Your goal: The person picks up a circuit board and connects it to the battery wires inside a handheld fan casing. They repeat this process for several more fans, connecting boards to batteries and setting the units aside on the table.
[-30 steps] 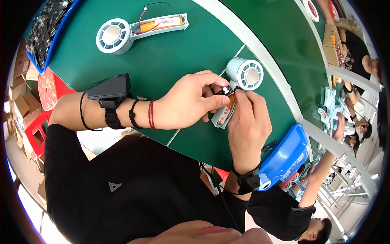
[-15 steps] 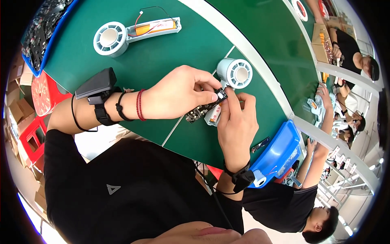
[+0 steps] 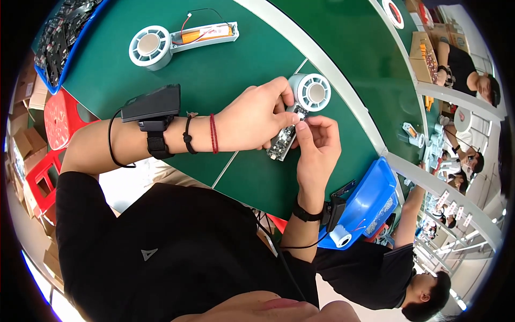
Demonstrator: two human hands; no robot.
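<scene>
A long black circuit board (image 3: 280, 144) lies along the handle of a pale blue fan housing, whose round head (image 3: 312, 92) has a spoked ring and a silver centre. My left hand (image 3: 257, 117) is closed at the board's upper end, its thumb on the board and its fingers against the housing. From the other side, my right hand (image 3: 316, 142) pinches the same end with thumb and index finger, its other fingers curled. Exactly what sits between the fingertips is hidden. The board covers most of the handle's inside.
A second fan housing (image 3: 151, 47) with an orange battery (image 3: 201, 35) and thin wires lies at the far left of the green table (image 3: 225, 64). A blue bin (image 3: 60, 70) of black parts stands far left, a blue tray (image 3: 357, 201) at right. A co-worker (image 3: 370, 271) sits beyond the tray.
The board has come down from a raised, tilted hold onto the housing's handle, covering the battery seen there earlier. My left hand has moved slightly right, and my right hand has turned.
</scene>
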